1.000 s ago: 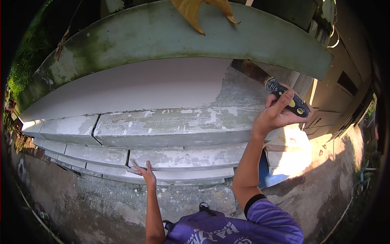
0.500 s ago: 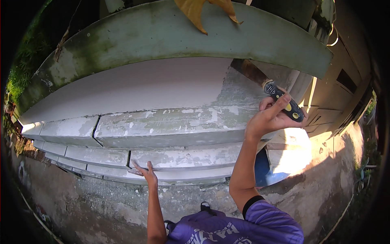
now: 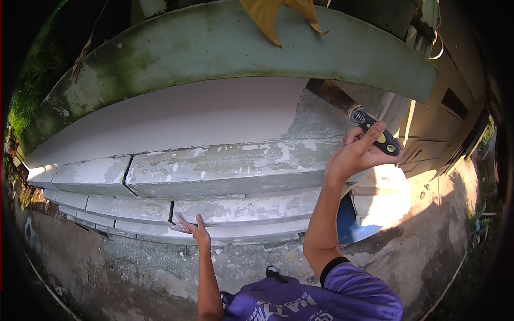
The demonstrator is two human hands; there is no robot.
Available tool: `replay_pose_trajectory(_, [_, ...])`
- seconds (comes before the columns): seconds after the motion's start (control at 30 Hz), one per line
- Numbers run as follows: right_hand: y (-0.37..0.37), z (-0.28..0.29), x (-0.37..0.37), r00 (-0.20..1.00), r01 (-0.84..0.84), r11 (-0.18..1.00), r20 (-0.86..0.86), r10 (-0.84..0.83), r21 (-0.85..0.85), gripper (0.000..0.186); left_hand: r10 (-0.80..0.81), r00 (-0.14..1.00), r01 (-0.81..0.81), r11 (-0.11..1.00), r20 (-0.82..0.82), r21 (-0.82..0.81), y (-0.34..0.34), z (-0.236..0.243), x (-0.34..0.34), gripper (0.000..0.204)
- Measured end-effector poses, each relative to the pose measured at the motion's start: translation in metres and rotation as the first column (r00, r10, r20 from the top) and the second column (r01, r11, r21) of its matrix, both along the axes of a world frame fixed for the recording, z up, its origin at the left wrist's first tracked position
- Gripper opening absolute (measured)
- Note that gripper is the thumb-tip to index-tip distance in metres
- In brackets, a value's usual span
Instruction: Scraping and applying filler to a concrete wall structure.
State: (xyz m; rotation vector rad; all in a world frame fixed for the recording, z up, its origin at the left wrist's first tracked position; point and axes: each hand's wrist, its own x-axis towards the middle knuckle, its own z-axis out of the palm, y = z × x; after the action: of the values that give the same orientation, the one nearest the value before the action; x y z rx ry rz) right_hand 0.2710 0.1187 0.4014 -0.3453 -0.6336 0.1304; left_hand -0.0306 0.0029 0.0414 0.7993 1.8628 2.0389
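My right hand [image 3: 356,155] is raised and grips the black-and-yellow handle of a scraper [image 3: 375,131]. Its wide blade [image 3: 331,95] lies flat against the wall [image 3: 187,115], at the border between the white painted area and the bare grey patch. My left hand [image 3: 196,230] rests with fingers spread on the lowest stepped ledge [image 3: 235,206] of the wall, holding nothing. The ledges show flaking white paint and cracks.
A green, mossy cap [image 3: 225,45] tops the wall, with a dry yellow leaf [image 3: 278,13] hanging over it. A blue object [image 3: 348,224] sits at the wall's foot by my right arm. Rough concrete ground [image 3: 134,267] lies below; a gate or door panels [image 3: 450,112] stand at right.
My right hand has drawn the scraper left and up, bringing its blade onto the wall at the edge of the white paint. My left hand stays on the ledge.
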Motion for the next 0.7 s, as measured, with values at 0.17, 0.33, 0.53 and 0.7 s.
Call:
replay_pose_trajectory(0.17, [-0.013, 0.002, 0.014, 0.995, -0.095, 0.995, 0.03, 0.094, 0.014, 0.04, 0.013, 0.999, -0.014, 1.0, -0.046, -0.027, -0.001, 0.0, -0.001, 0.087])
replay_pose_trajectory(0.33, [-0.016, 0.002, 0.009, 0.995, -0.082, 0.997, 0.055, 0.082, -0.006, 0.041, 0.011, 0.999, -0.013, 0.999, -0.047, -0.05, -0.002, 0.006, 0.002, 0.086])
replay_pose_trajectory(0.53, [-0.006, 0.021, 0.016, 0.995, -0.023, 0.999, 0.095, 0.027, -0.039, 0.04, -0.003, 1.0, 0.003, 1.0, -0.026, -0.014, -0.001, 0.007, 0.003, 0.086])
replay_pose_trajectory(0.7, [-0.007, 0.032, 0.029, 0.994, -0.032, 0.999, 0.108, 0.028, 0.032, 0.042, -0.002, 0.999, 0.002, 1.0, -0.049, -0.005, 0.001, -0.006, -0.003, 0.085])
